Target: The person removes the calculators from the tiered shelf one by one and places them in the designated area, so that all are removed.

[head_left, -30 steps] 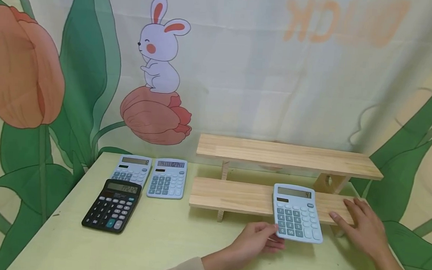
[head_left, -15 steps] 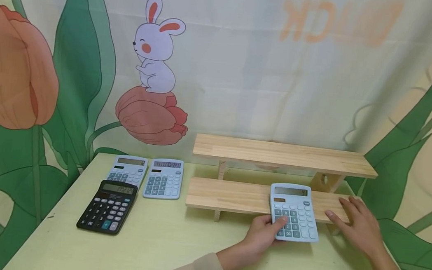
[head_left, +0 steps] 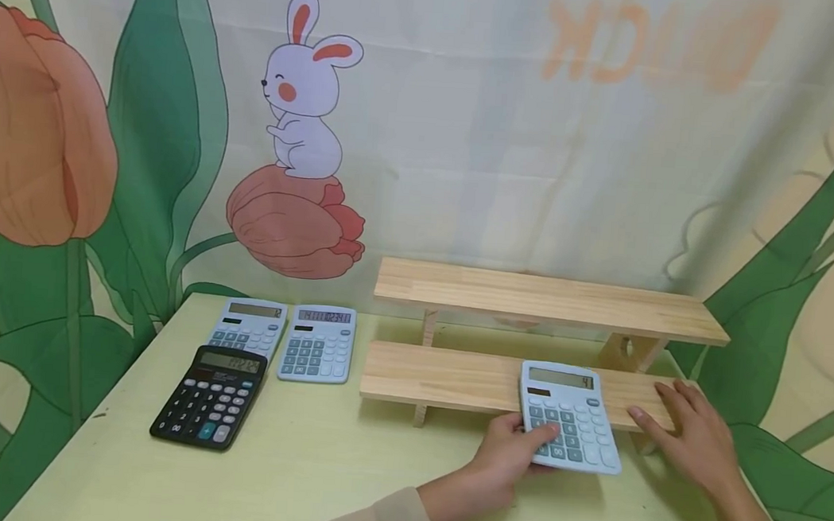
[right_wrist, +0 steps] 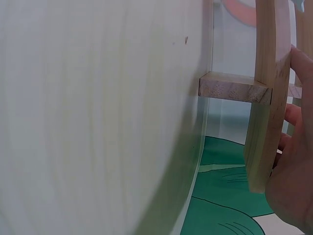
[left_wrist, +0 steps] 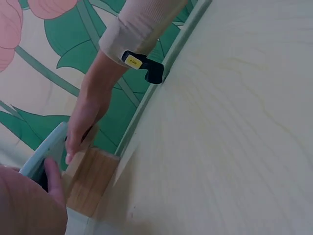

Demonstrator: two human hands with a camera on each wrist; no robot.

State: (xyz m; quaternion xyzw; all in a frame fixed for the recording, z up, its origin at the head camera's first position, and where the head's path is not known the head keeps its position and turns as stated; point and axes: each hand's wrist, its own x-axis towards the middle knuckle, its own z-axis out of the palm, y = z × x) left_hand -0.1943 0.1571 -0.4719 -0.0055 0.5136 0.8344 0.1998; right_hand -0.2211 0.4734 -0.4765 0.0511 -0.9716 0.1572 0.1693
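A light blue calculator [head_left: 596, 431] overlaps the front of the lower wooden shelf board [head_left: 446, 378], its display toward the viewer. My left hand [head_left: 501, 465] grips its lower left corner, thumb over the keys and fingers underneath. In the left wrist view, the edge of this calculator [left_wrist: 46, 144] shows beside the left hand [left_wrist: 29, 203]. My right hand [head_left: 700, 437] rests on the right end of the lower board, fingers spread over the top and thumb by the front edge. The right wrist view shows this hand [right_wrist: 293, 171] against the wooden board [right_wrist: 281, 93].
The upper board [head_left: 551, 297] of the two-step stand runs behind. To the left lie two light blue calculators, one at the back [head_left: 251, 322] and one beside it [head_left: 317, 346]. A black calculator [head_left: 208, 399] partly covers the first. A printed curtain [head_left: 467, 136] hangs behind the table [head_left: 320, 446].
My left thumb has moved from the calculator's edge onto its keys. The calculator has shifted slightly, its top now a little lower. My right hand stays on the board.
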